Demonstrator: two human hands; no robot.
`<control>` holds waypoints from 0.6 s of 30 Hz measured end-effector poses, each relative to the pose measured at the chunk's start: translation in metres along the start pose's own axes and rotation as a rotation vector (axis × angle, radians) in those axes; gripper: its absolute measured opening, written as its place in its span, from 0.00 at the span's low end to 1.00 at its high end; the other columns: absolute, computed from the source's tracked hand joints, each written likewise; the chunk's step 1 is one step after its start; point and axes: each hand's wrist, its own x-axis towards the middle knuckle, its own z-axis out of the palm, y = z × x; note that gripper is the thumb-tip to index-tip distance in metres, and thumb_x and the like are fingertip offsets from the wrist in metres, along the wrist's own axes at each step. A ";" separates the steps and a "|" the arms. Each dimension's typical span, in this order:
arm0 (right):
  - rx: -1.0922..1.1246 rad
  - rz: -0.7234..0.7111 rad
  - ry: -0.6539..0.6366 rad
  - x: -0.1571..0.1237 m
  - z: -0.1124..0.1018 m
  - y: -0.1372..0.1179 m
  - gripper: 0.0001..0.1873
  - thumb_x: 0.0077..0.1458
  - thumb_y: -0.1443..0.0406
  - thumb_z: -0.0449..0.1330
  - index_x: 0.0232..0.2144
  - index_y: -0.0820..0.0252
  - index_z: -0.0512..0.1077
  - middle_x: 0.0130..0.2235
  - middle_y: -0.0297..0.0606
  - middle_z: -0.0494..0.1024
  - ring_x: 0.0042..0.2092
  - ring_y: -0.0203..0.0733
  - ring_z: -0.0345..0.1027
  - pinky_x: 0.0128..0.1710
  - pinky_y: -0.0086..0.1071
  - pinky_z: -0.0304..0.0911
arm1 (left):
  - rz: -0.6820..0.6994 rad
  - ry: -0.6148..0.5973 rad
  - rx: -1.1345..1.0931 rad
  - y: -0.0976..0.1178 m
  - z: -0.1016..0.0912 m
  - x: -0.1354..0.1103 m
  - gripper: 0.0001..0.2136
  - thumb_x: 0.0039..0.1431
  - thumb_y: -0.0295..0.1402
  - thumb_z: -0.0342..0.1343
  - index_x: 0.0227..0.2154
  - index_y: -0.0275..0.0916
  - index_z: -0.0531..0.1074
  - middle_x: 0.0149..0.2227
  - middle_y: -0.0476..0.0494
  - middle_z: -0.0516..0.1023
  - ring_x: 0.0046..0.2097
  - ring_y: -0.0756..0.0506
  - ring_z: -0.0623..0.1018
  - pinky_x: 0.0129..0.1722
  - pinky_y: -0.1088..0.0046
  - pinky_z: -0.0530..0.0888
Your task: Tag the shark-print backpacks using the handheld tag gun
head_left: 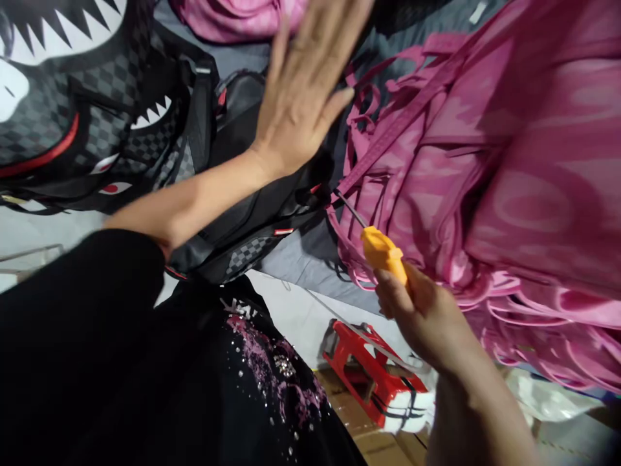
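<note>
My left hand (pixel 301 97) is stretched out flat, fingers extended and slightly blurred, over a black backpack (pixel 237 149) with grey checkered patches. Whether the palm touches the bag is hidden from this angle. In my right hand (pixel 422 310) is a yellow-handled tool (pixel 383 251) with a thin dark shaft; its exact kind is unclear. The shaft's tip points up and left, between the black backpack and the straps of a pink backpack (pixel 436 155). I cannot tell whether the tip touches anything.
Black checkered bags with shark teeth (pixel 63 84) crowd the left side. More pink fabric (pixel 237 19) lies at the top. The bags rest on a grey cloth surface (pixel 310 259). Below it stands a red and white plastic stool (pixel 373 369), beside cardboard (pixel 349 414) on the floor.
</note>
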 end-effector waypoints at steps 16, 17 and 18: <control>0.099 -0.108 -0.061 -0.016 0.026 0.004 0.30 0.61 0.39 0.44 0.34 0.57 0.68 0.20 0.32 0.67 0.22 0.39 0.62 0.23 0.31 0.57 | -0.229 0.092 -0.134 0.026 0.004 -0.035 0.31 0.68 0.42 0.41 0.70 0.40 0.46 0.73 0.40 0.45 0.73 0.39 0.37 0.70 0.51 0.41; 0.108 -0.110 -0.078 -0.016 0.027 0.003 0.30 0.62 0.40 0.45 0.35 0.57 0.69 0.21 0.33 0.68 0.23 0.39 0.62 0.23 0.31 0.58 | -0.270 0.112 -0.141 0.024 0.010 -0.038 0.30 0.68 0.42 0.39 0.70 0.40 0.46 0.72 0.40 0.46 0.73 0.40 0.39 0.71 0.52 0.41; 0.116 -0.110 -0.084 -0.016 0.029 0.002 0.29 0.61 0.40 0.46 0.37 0.57 0.70 0.21 0.33 0.68 0.23 0.40 0.63 0.24 0.31 0.59 | -0.281 0.086 -0.158 0.022 0.015 -0.041 0.29 0.68 0.41 0.40 0.70 0.38 0.49 0.72 0.39 0.49 0.73 0.39 0.43 0.70 0.52 0.44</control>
